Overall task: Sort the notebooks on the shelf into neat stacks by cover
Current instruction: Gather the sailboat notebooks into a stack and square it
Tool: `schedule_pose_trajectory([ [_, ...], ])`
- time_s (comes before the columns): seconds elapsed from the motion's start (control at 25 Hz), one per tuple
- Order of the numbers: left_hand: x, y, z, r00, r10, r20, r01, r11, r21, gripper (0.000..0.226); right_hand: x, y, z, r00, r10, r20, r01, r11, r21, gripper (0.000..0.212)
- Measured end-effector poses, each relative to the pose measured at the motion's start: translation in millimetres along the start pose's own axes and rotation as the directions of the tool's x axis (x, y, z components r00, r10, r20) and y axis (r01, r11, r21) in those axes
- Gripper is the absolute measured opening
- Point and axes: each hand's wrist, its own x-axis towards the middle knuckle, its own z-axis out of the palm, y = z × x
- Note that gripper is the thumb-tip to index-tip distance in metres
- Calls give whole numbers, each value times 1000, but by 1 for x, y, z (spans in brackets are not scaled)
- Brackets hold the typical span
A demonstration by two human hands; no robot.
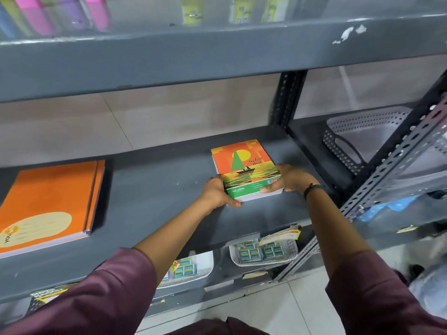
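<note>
A small stack of notebooks point(244, 165) with an orange and green sailboat cover lies on the grey middle shelf point(157, 189), right of centre. My left hand point(217, 192) grips the stack's near left corner and side. My right hand point(291, 178) presses against its right edge, fingers along the lower right corner. A larger stack of plain orange notebooks point(48, 201) with a cream oval label lies flat at the shelf's left end, apart from both hands.
A perforated white basket point(362, 131) sits on the shelf section to the right, behind a slotted metal upright point(396, 155). The shelf above holds pink, purple and yellow items. Below, white trays point(263, 252) hold small blue packets.
</note>
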Motion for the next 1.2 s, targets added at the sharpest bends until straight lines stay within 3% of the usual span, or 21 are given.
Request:
schedule_pose_trajectory([
  [0.16,1,0,1,1000,8,-20,-7,996,84,67,6,5,5,998,-68,-17,66,993,-100,59],
  [0.44,-3,2,5,996,6,-91,18,966,258,53,6,12,3,985,22,-172,-65,966,-251,50],
  [1.2,-20,1,15,966,69,-251,-20,982,190,31,7,19,6,968,4,-250,-81,951,-299,42],
])
